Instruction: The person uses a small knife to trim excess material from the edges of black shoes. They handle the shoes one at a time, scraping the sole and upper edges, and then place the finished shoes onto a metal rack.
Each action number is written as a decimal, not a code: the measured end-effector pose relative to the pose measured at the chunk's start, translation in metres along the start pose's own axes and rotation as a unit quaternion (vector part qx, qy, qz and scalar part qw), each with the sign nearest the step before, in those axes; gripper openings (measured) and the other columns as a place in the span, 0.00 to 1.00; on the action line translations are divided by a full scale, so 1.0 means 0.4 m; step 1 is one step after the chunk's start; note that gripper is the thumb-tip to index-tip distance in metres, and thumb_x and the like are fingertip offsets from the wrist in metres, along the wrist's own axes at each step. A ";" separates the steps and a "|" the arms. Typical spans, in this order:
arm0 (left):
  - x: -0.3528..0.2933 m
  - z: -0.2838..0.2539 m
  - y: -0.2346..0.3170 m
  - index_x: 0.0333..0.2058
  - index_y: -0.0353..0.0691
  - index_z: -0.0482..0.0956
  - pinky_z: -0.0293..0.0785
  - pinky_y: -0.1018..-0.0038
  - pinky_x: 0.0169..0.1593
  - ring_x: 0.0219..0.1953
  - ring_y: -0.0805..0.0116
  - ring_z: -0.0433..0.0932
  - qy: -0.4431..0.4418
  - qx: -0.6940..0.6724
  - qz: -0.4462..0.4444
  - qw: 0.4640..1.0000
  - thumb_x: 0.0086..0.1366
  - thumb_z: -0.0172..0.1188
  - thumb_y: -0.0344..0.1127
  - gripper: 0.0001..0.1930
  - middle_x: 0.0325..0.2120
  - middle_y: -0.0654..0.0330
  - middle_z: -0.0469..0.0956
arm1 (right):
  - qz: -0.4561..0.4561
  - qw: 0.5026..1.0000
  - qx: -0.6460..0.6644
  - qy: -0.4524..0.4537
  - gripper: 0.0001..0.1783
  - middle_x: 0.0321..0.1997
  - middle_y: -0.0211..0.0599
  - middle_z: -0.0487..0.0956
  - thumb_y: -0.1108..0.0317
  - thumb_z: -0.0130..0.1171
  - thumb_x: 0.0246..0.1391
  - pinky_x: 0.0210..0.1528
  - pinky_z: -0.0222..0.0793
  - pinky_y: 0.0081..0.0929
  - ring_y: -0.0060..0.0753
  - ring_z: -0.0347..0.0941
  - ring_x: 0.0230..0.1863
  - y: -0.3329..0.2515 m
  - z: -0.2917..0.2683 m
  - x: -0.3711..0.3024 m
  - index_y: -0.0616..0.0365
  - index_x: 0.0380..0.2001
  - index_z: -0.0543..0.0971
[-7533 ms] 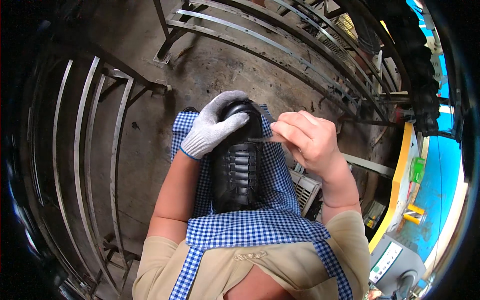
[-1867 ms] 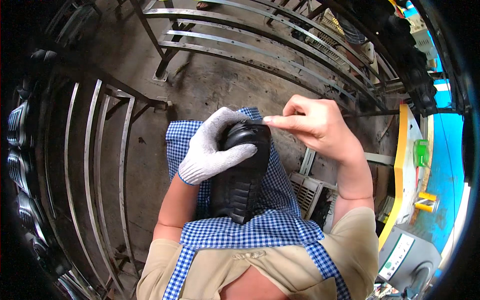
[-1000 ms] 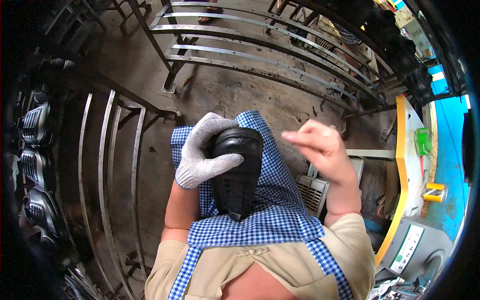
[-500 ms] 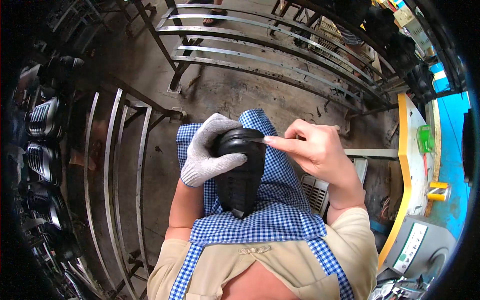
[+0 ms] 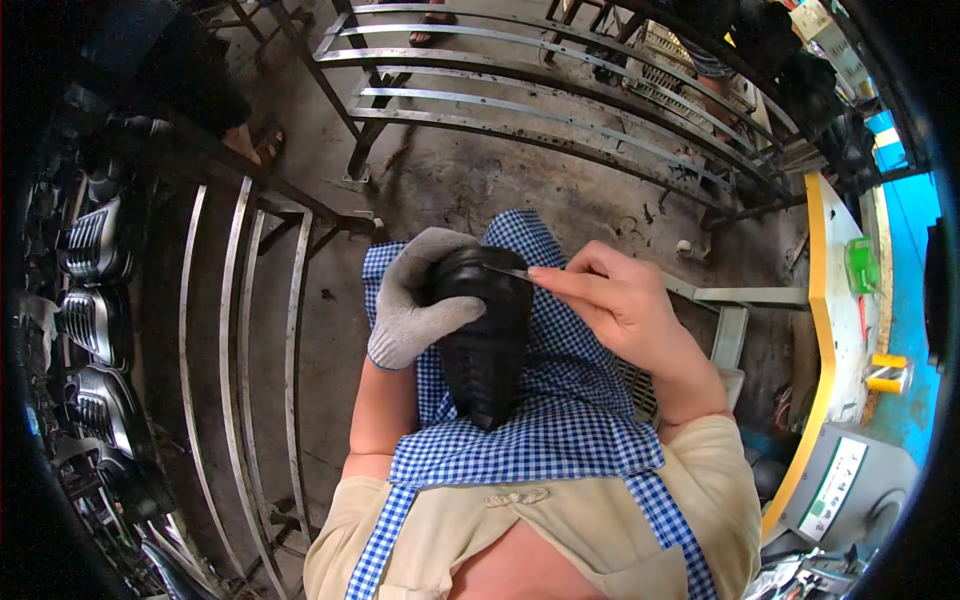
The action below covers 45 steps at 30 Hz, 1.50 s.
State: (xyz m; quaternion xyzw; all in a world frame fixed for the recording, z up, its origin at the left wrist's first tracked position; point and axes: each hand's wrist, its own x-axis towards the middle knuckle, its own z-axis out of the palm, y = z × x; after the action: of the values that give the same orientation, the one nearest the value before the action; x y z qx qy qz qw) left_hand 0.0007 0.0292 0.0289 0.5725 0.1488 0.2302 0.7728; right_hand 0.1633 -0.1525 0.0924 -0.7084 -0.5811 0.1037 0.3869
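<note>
A black shoe [image 5: 484, 350] rests over my lap on the blue checked apron [image 5: 530, 440], its rounded toe pointing away from me. My left hand [image 5: 412, 305], in a pale knitted glove, wraps round the toe end from the left, thumb across the top. Bare and coming in from the right, my right hand [image 5: 622, 300] pinches a thin metal blade [image 5: 508, 272]. The blade's tip lies against the toe area of the shoe; whether it cuts into the surface I cannot tell.
Metal rail racks [image 5: 240, 370] stand at left, and another rack [image 5: 560, 75] at the far side. Several black shoes [image 5: 98, 325] line the left edge. A yellow-edged table [image 5: 822, 300] at right bears a green container [image 5: 861, 265]. Other people's feet [image 5: 268, 146] show beyond the racks.
The blade has moved left from the toe's right edge onto its top. My view has shifted slightly, and a person's foot has come in at the upper left.
</note>
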 end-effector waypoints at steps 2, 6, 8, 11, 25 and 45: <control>-0.002 -0.007 -0.007 0.46 0.35 0.78 0.73 0.70 0.54 0.46 0.67 0.78 0.012 0.016 0.024 1.000 0.41 0.74 0.28 0.29 0.41 0.60 0.78 | -0.002 0.998 0.060 0.002 0.18 0.28 0.35 0.76 0.74 0.65 0.51 0.26 0.70 0.29 0.34 0.75 0.25 0.011 0.014 -0.007 0.45 0.47 0.84; -0.010 -0.009 -0.003 0.47 0.36 0.78 0.72 0.70 0.54 0.47 0.67 0.77 0.011 0.011 0.012 1.000 0.41 0.74 0.28 0.30 0.42 0.60 0.78 | -0.019 0.997 0.076 0.003 0.20 0.27 0.36 0.76 0.76 0.65 0.51 0.27 0.70 0.28 0.34 0.74 0.24 0.017 0.020 -0.006 0.47 0.48 0.84; -0.007 -0.011 -0.002 0.47 0.36 0.78 0.72 0.69 0.54 0.47 0.66 0.77 0.005 0.018 0.003 1.000 0.41 0.74 0.29 0.30 0.42 0.60 0.78 | -0.024 0.999 0.030 0.015 0.20 0.27 0.35 0.76 0.75 0.65 0.49 0.26 0.71 0.29 0.35 0.75 0.24 0.006 0.014 0.005 0.44 0.47 0.84; -0.007 -0.013 -0.009 0.48 0.36 0.77 0.72 0.69 0.55 0.48 0.66 0.77 0.006 0.007 0.029 1.000 0.43 0.74 0.28 0.29 0.43 0.59 0.78 | -0.035 0.999 -0.035 0.022 0.21 0.27 0.33 0.77 0.73 0.66 0.47 0.25 0.72 0.30 0.35 0.76 0.24 0.009 -0.001 0.008 0.39 0.46 0.85; -0.086 -0.055 0.082 0.47 0.36 0.77 0.72 0.71 0.56 0.47 0.68 0.77 0.030 0.024 0.063 0.997 0.45 0.75 0.29 0.28 0.42 0.59 0.79 | 0.023 0.994 0.087 -0.056 0.27 0.29 0.34 0.75 0.72 0.67 0.48 0.33 0.69 0.23 0.27 0.73 0.30 0.004 0.003 0.029 0.52 0.55 0.77; -1.259 -0.244 0.311 0.64 0.37 0.63 0.62 0.66 0.65 0.61 0.59 0.68 0.512 0.002 0.097 0.854 0.52 0.69 0.32 0.40 0.58 0.53 0.70 | -0.172 0.740 0.501 -0.413 0.62 0.65 0.52 0.69 0.53 0.84 0.24 0.67 0.59 0.39 0.44 0.66 0.65 -0.452 0.515 0.061 0.72 0.62 0.65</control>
State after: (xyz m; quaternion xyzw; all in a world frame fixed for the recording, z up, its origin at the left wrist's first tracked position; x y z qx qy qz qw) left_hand -0.4985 -0.1265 0.1014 0.3870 0.4677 0.5641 0.5597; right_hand -0.0865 -0.0379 0.0807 -0.1877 -0.6602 0.5944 0.4191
